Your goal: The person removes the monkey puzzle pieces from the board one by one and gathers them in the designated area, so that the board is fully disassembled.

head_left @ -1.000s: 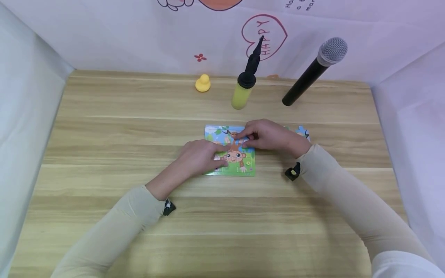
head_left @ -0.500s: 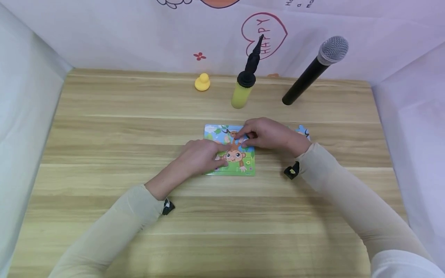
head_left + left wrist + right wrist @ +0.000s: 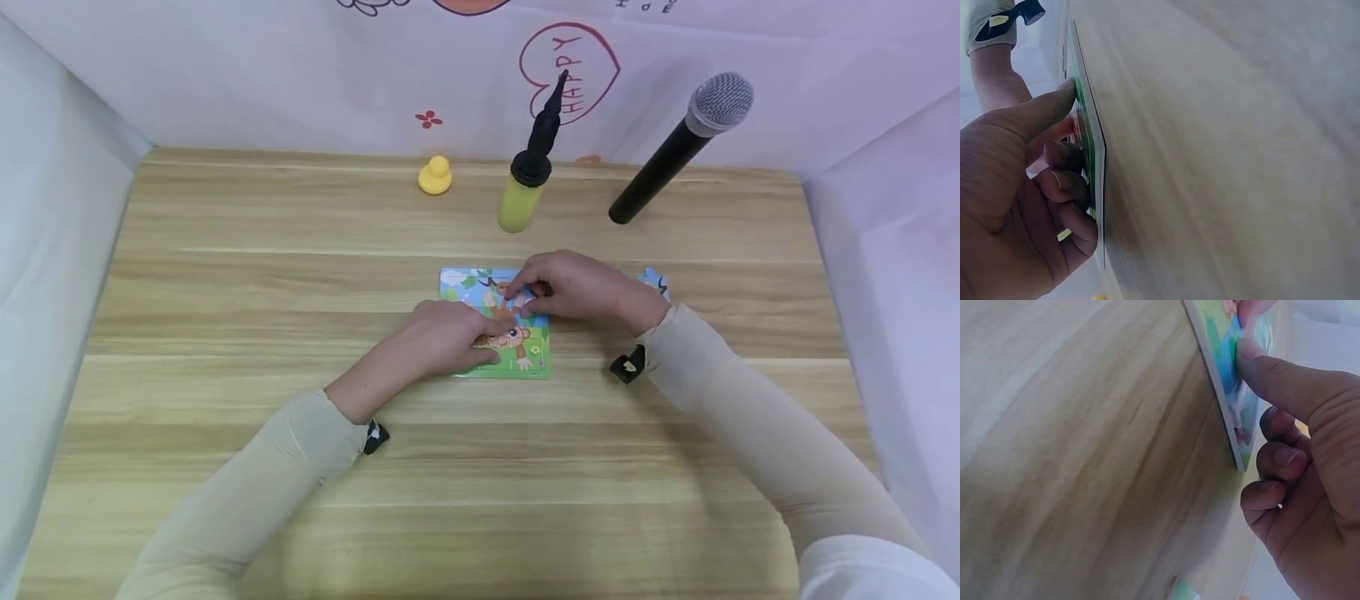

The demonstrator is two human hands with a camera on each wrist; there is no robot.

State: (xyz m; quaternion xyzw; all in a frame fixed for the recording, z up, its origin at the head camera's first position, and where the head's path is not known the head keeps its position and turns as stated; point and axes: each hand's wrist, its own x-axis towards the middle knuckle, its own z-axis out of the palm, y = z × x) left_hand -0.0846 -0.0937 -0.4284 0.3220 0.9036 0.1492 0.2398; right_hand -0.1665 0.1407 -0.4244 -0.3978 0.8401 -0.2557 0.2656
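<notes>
A jigsaw puzzle [image 3: 534, 367] with a cartoon monkey on a green and blue ground lies flat on the wooden table. From the left, my left hand [image 3: 442, 337] rests on it, index finger and thumb extended across the picture; the left wrist view shows its thumb [image 3: 1060, 103] touching the surface and the other fingers bent against it. My right hand [image 3: 577, 287] reaches in from the right, its thumb and index finger pinching at a puzzle piece near the upper middle. Those fingers partly cover the piece. Its remaining fingers [image 3: 1285, 456] are curled beside the board.
Loose puzzle pieces [image 3: 654, 280] lie right of the board, partly behind the right wrist. At the back stand a yellow rubber duck [image 3: 435, 176], a yellow-green hand pump [image 3: 519, 200] with a black nozzle, and a microphone [image 3: 675, 154]. White printed cloth [image 3: 300, 75] walls the table.
My left hand has shifted slightly right over the puzzle, covering more of the monkey's face. My right hand stays at nearly the same spot. The head view tilts slightly.
</notes>
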